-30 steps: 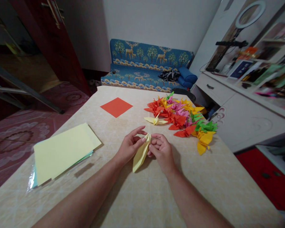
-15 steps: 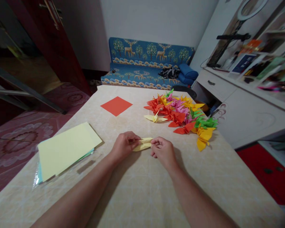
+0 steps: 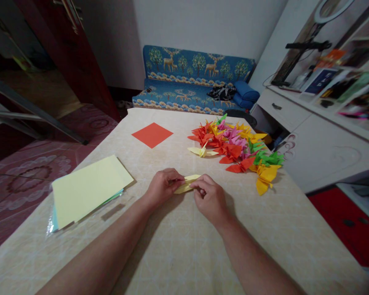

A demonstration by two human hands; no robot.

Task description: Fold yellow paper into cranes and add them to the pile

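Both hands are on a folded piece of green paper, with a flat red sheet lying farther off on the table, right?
Not quite: the folded paper is pale yellow, not green, as the head view shows. The left hand and right hand are on it, and the flat red sheet lies farther off on the table.

This is a room in a home, most likely a living room: a blue sofa [image 3: 172, 90] patterned with deer and trees stands against a plain pale wall [image 3: 209, 24], with blue cushions [image 3: 246, 90] at one end. A dark red door [image 3: 72, 57] opens beside pink floor tiles [image 3: 33, 180] with ornate motifs, and a white cabinet [image 3: 329, 143] carries a ring light [image 3: 326, 19] and crowded small belongings.
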